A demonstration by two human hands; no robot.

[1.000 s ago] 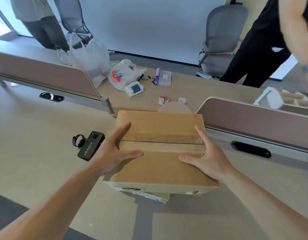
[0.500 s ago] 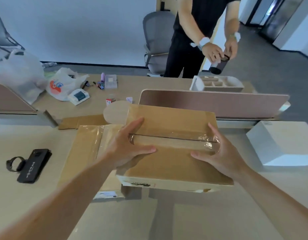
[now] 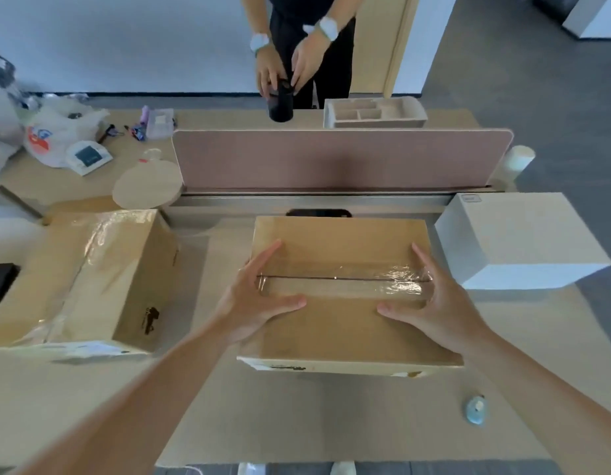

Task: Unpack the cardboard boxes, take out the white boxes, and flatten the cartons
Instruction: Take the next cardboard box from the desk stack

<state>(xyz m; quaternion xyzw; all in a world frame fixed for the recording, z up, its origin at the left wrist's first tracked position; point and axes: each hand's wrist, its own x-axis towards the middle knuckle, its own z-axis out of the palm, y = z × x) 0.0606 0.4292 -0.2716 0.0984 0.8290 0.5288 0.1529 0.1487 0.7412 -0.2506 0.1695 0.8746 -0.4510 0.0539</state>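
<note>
A taped cardboard carton (image 3: pixel 341 255) is pressed between the left hand (image 3: pixel 259 303) and the right hand (image 3: pixel 437 310), with fingers (image 3: pixel 267 256) held straight and thumbs laid on top. A white box (image 3: pixel 516 238) is set on the surface (image 3: pixel 297 423) just right of it, and a second carton (image 3: pixel 101 269) to its left.

1. The cardboard box (image 3: pixel 348 330) at the centre is matt brown card with smooth faces. The tape (image 3: pixel 365 286) along its top seam is clear, glossy, wrinkled plastic.
2. The second cardboard box (image 3: pixel 132 286) at 9 o'clock is the same matt card, with shiny clear film (image 3: pixel 101 231) across its top.
3. The white box (image 3: pixel 523 234) at 3 o'clock looks smooth and matt.
4. The worktop (image 3: pixel 297 423) is pale and smooth, with a wood look and little sheen.
5. The screen (image 3: pixel 331 159) at 12 o'clock looks like matt pinkish cloth.
6. The bag (image 3: pixel 53 135) at 10 o'clock is thin, crinkled plastic.
</note>
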